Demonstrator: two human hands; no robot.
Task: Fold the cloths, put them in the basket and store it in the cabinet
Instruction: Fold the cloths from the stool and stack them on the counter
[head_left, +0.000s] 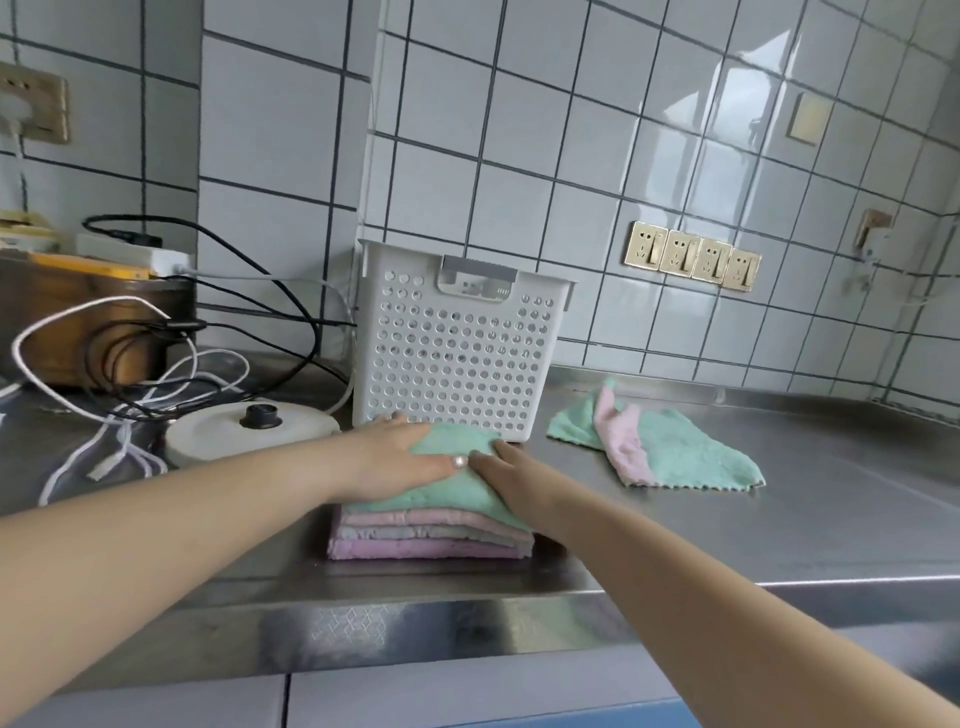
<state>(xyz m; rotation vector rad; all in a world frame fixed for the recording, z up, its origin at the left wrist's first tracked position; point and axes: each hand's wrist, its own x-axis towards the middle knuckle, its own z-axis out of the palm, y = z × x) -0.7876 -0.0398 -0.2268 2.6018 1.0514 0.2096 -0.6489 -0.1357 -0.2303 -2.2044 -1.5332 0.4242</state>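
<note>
The left hand (400, 454) and right hand (501, 460) are pressed flat, fingers straight, on a stack of folded cloths (431, 530) on the steel surface (675, 519), seemingly touching the white basket (457, 353). One unfolded cloth (675, 452) is left nearby; if lifted loosely, the stack could be toppled.

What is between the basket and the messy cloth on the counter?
Nothing: in the head view, only bare steel counter lies between the white basket and the unfolded cloth.
</note>
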